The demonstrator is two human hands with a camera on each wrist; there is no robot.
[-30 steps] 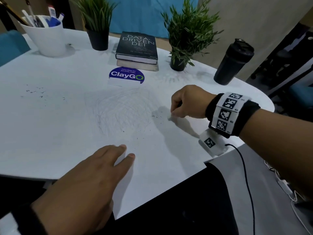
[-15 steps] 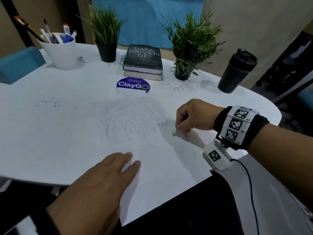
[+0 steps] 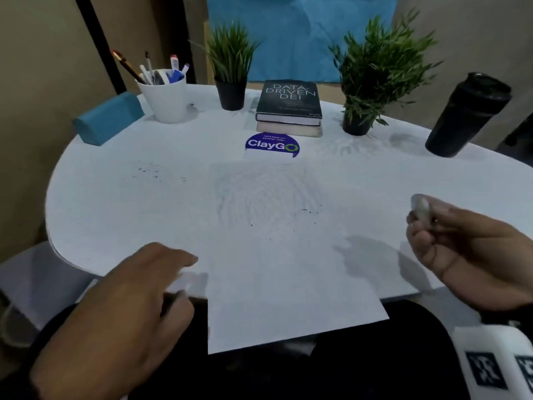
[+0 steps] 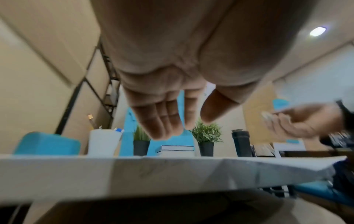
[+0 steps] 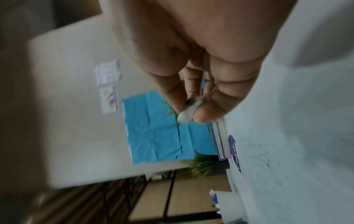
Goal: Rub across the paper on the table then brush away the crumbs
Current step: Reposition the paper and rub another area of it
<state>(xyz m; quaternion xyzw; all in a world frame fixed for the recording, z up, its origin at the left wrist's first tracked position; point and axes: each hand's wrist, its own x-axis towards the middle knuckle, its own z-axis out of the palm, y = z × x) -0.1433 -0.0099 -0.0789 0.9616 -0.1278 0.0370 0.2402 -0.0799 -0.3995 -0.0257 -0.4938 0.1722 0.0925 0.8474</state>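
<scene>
The right hand (image 3: 467, 255) is lifted off the bench (image 3: 115, 215), palm turned up and inward, and pinches a small whitish eraser (image 3: 421, 210) between thumb and fingertips; the right wrist view shows the eraser (image 5: 188, 109) squeezed at the tips, well clear of the surface. The left hand (image 3: 121, 316) hovers low over the near edge of the bench, fingers loosely extended and holding nothing; in the left wrist view its fingers (image 4: 162, 121) hang straight with the thumb apart, above the surface rather than pressed on it.

Between the two hands lies the paper (image 3: 288, 284), a white sheet whose near corner juts out past the bench edge. Its left edge is just beside the left hand's fingertips. Faint pencil scribbles (image 3: 265, 194) cover the sheet's far part, beyond both hands, and a few dark crumbs (image 3: 305, 210) sit on it there, closer to the right hand. More dark specks (image 3: 150, 171) lie on the bare bench beyond the left hand.

Farther out, past the paper, are a blue ClayGo sticker (image 3: 272, 145), two stacked books (image 3: 289, 108), two potted plants (image 3: 230, 73), a white pen cup (image 3: 167, 96) and a black tumbler (image 3: 467, 114) beyond the right hand.
</scene>
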